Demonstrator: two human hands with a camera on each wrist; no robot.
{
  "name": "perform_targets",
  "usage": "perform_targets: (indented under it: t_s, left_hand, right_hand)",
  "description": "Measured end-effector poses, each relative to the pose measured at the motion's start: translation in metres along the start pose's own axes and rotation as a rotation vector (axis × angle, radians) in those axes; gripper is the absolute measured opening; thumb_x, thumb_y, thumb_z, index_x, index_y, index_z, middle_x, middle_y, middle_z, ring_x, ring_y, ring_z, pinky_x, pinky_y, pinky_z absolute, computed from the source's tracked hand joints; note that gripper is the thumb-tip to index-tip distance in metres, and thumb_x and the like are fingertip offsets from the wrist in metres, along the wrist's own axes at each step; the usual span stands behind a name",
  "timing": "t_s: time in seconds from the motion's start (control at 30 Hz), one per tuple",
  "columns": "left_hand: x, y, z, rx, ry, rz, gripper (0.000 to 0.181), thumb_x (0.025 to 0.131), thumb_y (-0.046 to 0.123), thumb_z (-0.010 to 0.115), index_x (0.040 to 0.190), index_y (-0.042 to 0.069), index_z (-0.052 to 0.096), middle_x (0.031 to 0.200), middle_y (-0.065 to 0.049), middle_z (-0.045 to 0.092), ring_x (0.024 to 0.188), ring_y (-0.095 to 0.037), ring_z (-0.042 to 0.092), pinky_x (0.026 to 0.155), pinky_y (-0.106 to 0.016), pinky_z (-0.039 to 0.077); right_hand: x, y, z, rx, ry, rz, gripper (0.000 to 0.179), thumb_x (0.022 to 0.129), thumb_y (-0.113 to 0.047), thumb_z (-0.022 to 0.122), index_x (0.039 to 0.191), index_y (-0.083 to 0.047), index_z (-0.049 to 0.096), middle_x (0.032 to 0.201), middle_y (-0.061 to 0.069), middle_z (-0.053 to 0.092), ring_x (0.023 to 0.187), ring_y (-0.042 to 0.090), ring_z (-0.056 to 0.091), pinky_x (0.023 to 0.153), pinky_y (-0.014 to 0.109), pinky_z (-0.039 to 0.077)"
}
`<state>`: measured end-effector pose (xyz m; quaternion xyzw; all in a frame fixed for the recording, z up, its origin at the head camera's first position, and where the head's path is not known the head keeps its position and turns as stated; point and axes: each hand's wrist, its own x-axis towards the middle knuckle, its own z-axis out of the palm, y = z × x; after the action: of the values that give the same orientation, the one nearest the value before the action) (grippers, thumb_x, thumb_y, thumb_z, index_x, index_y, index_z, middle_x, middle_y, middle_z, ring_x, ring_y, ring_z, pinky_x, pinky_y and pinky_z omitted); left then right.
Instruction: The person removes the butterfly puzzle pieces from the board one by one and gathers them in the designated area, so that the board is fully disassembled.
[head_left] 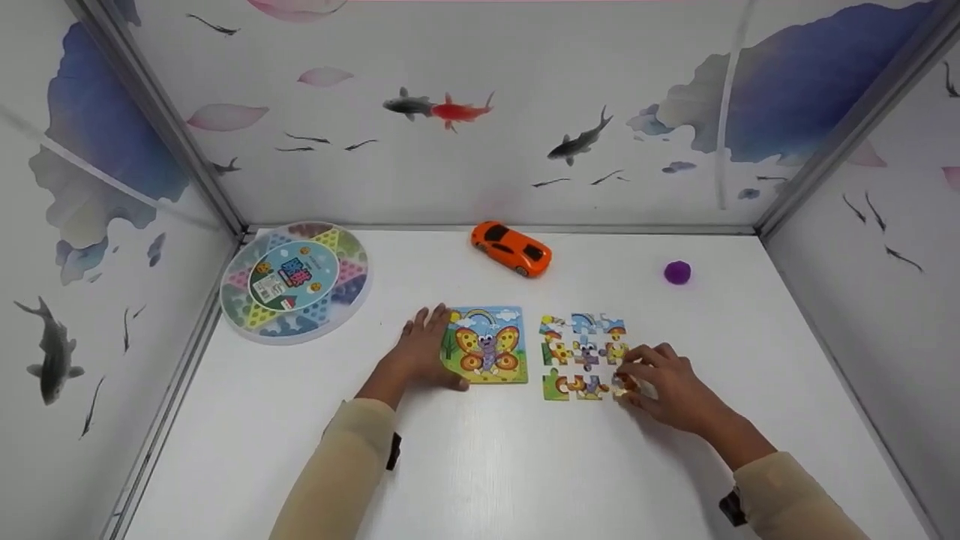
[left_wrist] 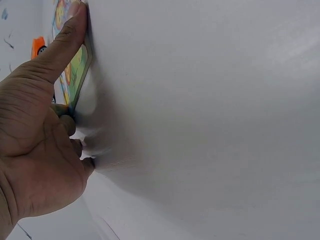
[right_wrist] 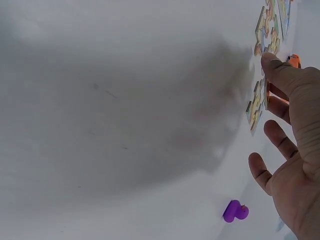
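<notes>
My left hand (head_left: 426, 349) holds the left side of a square butterfly puzzle board (head_left: 489, 345), thumb at its lower edge and fingers at its upper left. In the left wrist view, the thumb of the left hand (left_wrist: 42, 115) lies along the edge of the board (left_wrist: 79, 70). To the right, loose jigsaw pieces (head_left: 587, 352) lie in rows with small gaps. My right hand (head_left: 667, 386) pinches the lower-right puzzle piece (head_left: 619, 385) between thumb and fingers. In the right wrist view, the right hand's (right_wrist: 300, 120) last two fingers stand apart from the pinch.
An orange toy car (head_left: 512, 249) stands behind the board. At the back right sits a small purple toy duck (right_wrist: 235, 211). A round board game box (head_left: 296, 283) lies at the back left. Printed wall panels (head_left: 495, 180) enclose the white table (head_left: 480, 465).
</notes>
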<state>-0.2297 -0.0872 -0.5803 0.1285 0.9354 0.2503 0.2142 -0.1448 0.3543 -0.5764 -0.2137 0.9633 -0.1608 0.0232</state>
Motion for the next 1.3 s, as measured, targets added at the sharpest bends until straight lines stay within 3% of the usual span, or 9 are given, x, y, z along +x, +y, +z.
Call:
perform_targets:
  t_s: [0.27, 0.97, 1.13, 1.3]
  left_hand:
    - [-0.002, -0.003, 0.002, -0.011, -0.012, -0.007, 0.139, 0.079, 0.044, 0.101, 0.179, 0.012, 0.010, 0.189, -0.008, 0.007, 0.175, -0.038, 0.000, 0.143, -0.056, 0.008]
    - [-0.003, -0.008, 0.004, -0.037, 0.005, -0.017, 0.139, 0.078, 0.045, 0.102, 0.180, 0.015, 0.012, 0.189, -0.008, 0.008, 0.175, -0.039, 0.003, 0.142, -0.058, 0.013]
    - [-0.004, -0.011, 0.006, -0.021, -0.007, 0.006, 0.138, 0.078, 0.051, 0.100, 0.180, 0.017, 0.013, 0.189, -0.006, 0.008, 0.176, -0.037, 0.001, 0.142, -0.057, 0.010]
    - [-0.002, -0.015, 0.005, -0.056, 0.013, 0.053, 0.129, 0.082, 0.064, 0.091, 0.180, 0.026, 0.017, 0.188, -0.010, 0.010, 0.175, -0.041, 0.006, 0.140, -0.065, 0.012]
  right_hand:
    - [-0.006, 0.004, 0.007, 0.001, -0.054, 0.035, 0.030, 0.095, -0.025, 0.090, 0.124, -0.022, 0.083, 0.131, -0.001, 0.069, 0.119, 0.024, 0.055, 0.093, 0.055, 0.048]
    - [-0.001, 0.007, 0.016, 0.021, -0.078, 0.035, 0.039, 0.099, -0.030, 0.086, 0.137, -0.023, 0.079, 0.138, -0.002, 0.068, 0.123, 0.023, 0.054, 0.097, 0.051, 0.048]
    - [-0.005, 0.004, 0.017, 0.039, -0.054, 0.029, 0.041, 0.096, -0.029, 0.088, 0.136, -0.023, 0.079, 0.139, -0.001, 0.068, 0.123, 0.024, 0.054, 0.097, 0.052, 0.048]
    - [-0.007, -0.002, 0.018, 0.008, 0.042, 0.060, 0.047, 0.097, -0.039, 0.086, 0.139, -0.020, 0.077, 0.143, 0.003, 0.068, 0.132, 0.031, 0.058, 0.102, 0.065, 0.048]
